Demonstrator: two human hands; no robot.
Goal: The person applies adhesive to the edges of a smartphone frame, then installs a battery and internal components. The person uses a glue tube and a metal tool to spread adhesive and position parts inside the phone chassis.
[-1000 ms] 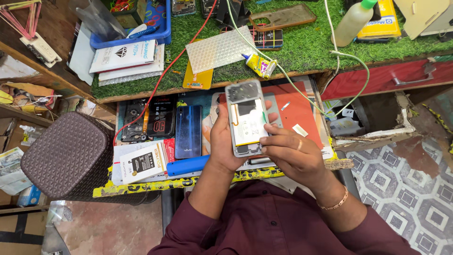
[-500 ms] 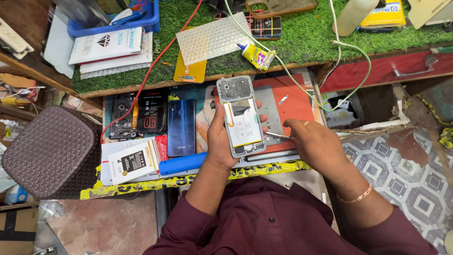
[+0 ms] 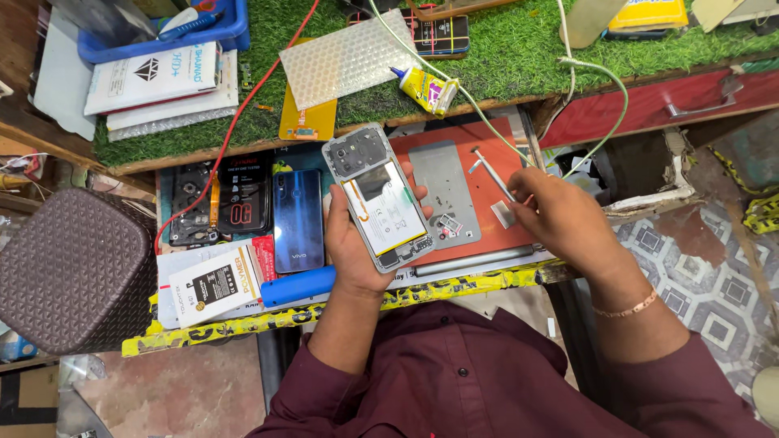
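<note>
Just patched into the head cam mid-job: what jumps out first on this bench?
The opened phone, back cover off and battery showing, is held up at centre in the left hand. Just right of it, the right hand grips tweezers over the orange work mat, where a grey back plate lies. Behind, a glue tube lies on the green turf shelf.

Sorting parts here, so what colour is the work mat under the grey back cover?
Orange-red mat, seen in the head view, beneath the grey back cover.
</note>
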